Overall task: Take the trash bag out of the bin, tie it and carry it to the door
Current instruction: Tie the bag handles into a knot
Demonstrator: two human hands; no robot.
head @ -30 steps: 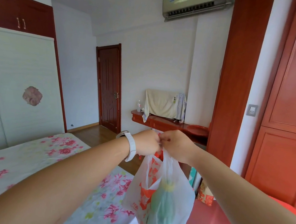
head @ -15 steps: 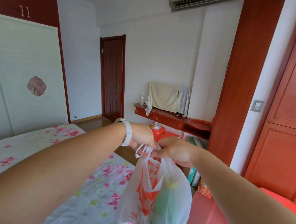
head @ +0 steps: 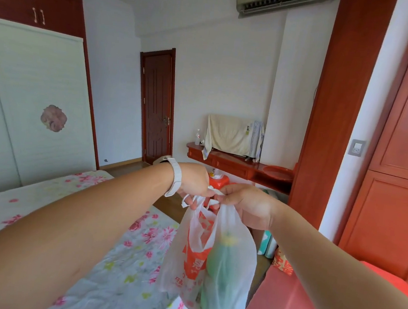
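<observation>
A thin white plastic trash bag (head: 215, 262) with red print hangs in the air in front of me, with something green and something red showing through it. My left hand (head: 195, 182), with a white watch at the wrist, pinches one handle of the bag at its top. My right hand (head: 247, 206) grips the other handle right beside it. The two handles cross between my fingers. A dark wooden door (head: 157, 105) stands shut at the far end of the room. No bin is in view.
A bed with a flowered cover (head: 118, 260) lies at the left, below the bag. A red seat (head: 288, 302) is at the lower right. A red wall shelf (head: 237, 163) holds a covered screen. White sliding wardrobe doors (head: 27, 112) fill the left wall.
Both hands sank with the bag and my view shifted. The hands went from pressed together to slightly apart, with the loose handle ends now sticking out between the fingers.
</observation>
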